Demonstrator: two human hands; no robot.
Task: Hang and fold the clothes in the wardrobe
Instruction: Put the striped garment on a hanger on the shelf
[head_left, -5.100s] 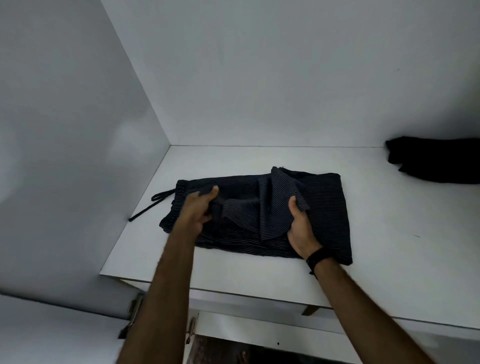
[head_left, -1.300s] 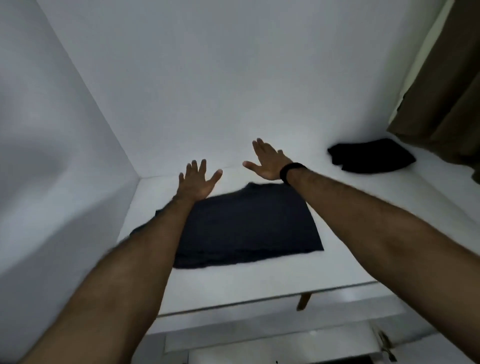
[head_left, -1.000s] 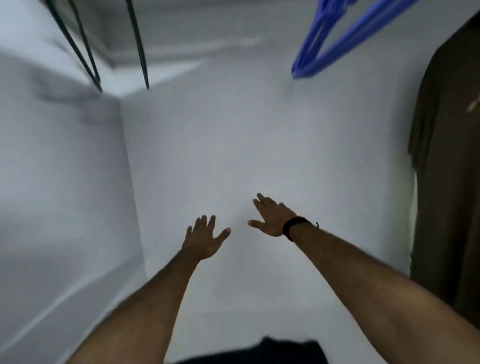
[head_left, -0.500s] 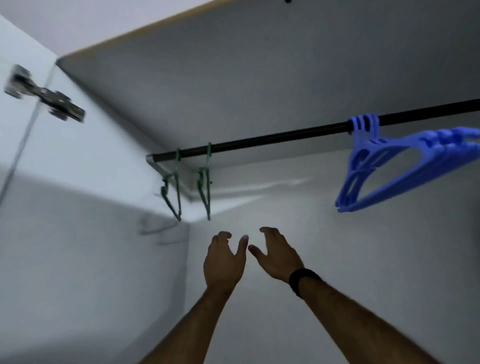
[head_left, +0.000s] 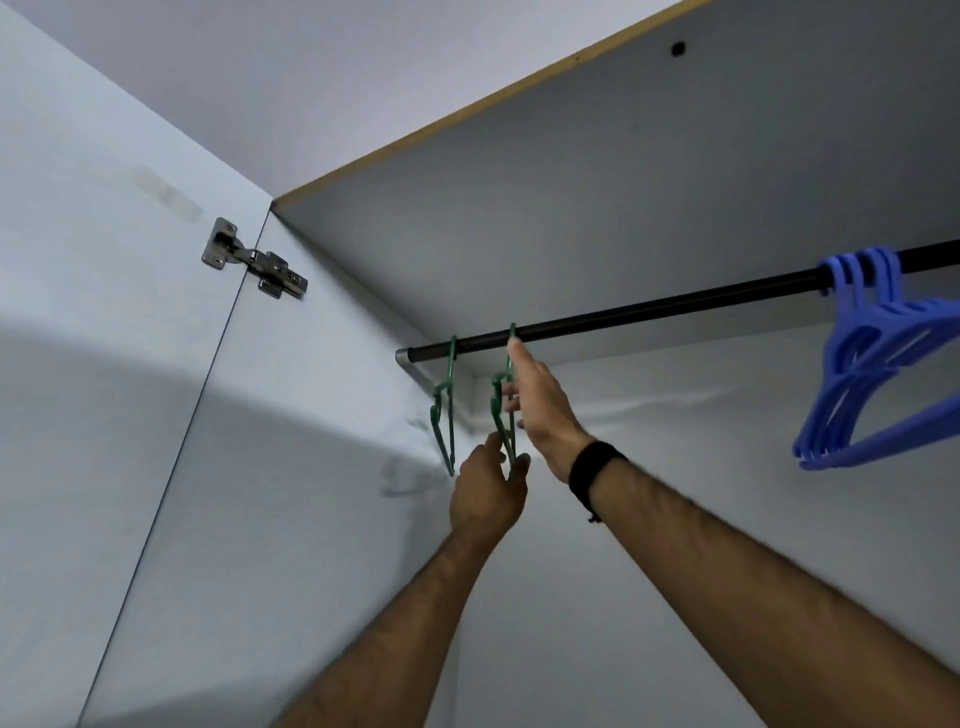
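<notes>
The wardrobe (head_left: 623, 182) is seen from below, and a black rail (head_left: 649, 309) runs across it under the top panel, with a metal hinge (head_left: 254, 265) on the left wall beside the open door. Toward the right of the rail hangs a bunch of blue hangers (head_left: 872, 374), all bare, and at the far left end hang two green ones. No clothes show in this view, so none can be judged hung or folded from here (the hanging part looks not yet begun). The nearer green hanger (head_left: 503, 400) is on the rail; the left hand (head_left: 488, 499) pinches its lower end between thumb and fingers, while the right hand (head_left: 545, 410) reaches up beside its hook with the forefinger straight, touching near the rail. The other green hanger (head_left: 444, 410) hangs untouched just to the left.
</notes>
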